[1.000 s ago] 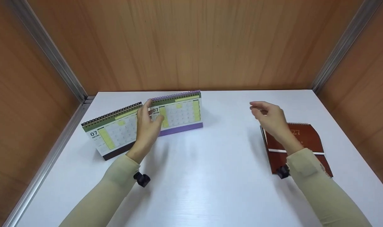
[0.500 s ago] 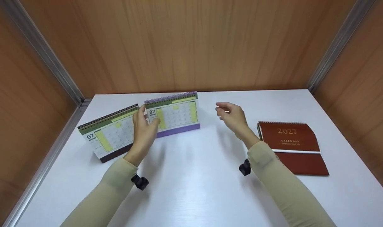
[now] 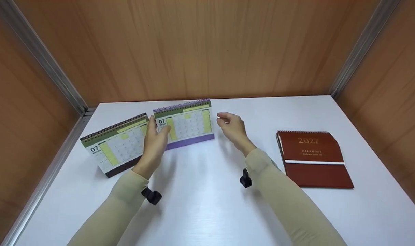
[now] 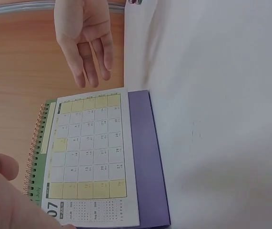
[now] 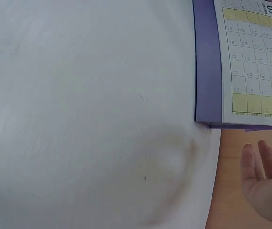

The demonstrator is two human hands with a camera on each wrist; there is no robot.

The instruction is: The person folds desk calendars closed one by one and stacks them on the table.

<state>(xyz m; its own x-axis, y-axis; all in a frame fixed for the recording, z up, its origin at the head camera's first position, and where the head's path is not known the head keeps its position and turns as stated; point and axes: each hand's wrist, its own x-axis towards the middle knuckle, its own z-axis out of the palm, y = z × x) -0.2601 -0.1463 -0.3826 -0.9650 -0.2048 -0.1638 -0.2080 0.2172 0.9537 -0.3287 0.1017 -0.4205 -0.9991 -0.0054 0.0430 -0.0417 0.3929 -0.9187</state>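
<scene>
A desk calendar with a purple base stands upright, tent-like, at the back middle of the table, showing a 07 page. My left hand is at its left edge, with the thumb in front of the page corner; whether it touches is unclear. Just right of that calendar, apart from it, is my right hand, fingers loosely bent and holding nothing. In the left wrist view the right hand shows beyond the calendar's far edge. A second calendar with a dark base stands tilted to the left, partly behind the left hand.
A brown calendar marked 2027, crossed by a white band, lies on the right of the white table. Wooden panels with metal corner posts enclose the back and sides.
My right hand has moved left from over the brown calendar to beside the purple-based calendar's right edge. The left hand stays by its left edge, and the standing calendars keep their places.
</scene>
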